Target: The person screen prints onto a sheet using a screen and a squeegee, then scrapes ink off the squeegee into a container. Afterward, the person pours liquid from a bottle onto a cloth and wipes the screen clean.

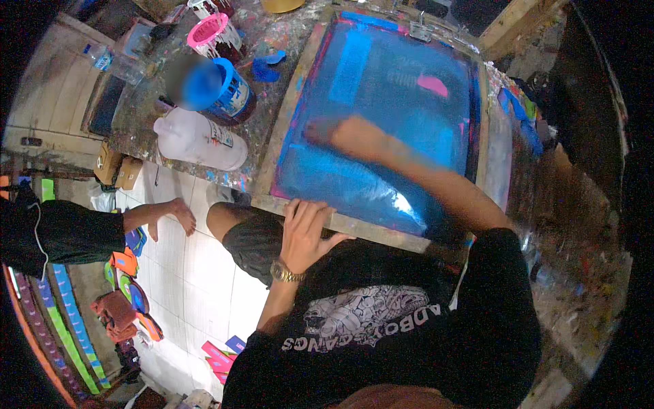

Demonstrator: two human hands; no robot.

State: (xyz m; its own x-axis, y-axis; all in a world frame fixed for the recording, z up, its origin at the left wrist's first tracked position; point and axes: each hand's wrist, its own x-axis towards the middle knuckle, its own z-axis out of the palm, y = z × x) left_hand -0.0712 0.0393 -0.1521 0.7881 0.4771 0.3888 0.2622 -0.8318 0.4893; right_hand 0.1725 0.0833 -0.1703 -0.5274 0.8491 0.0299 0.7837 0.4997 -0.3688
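Your left hand [306, 235] on the near rail of the wooden screen frame [300, 95], your right hand [340, 133] out on the blue mesh [388, 88].

Your left grip lies flat and spread, fingers draped over the frame's front edge, a gold wristwatch [285, 273] on that wrist. Your right hand rests low on the ink-wet mesh near its left-middle; it is blurred, so you cannot tell whether that grip is closed on anything. A pink ink patch [432, 85] sits further up the mesh. The frame lies on the paint-spattered bench [272, 41], with a blue tub [218, 88], a pink-rimmed tub [214, 34] and a white jug [197, 140] just left of it. Another person's arm [157, 215] reaches in over the tiled floor [197, 273].
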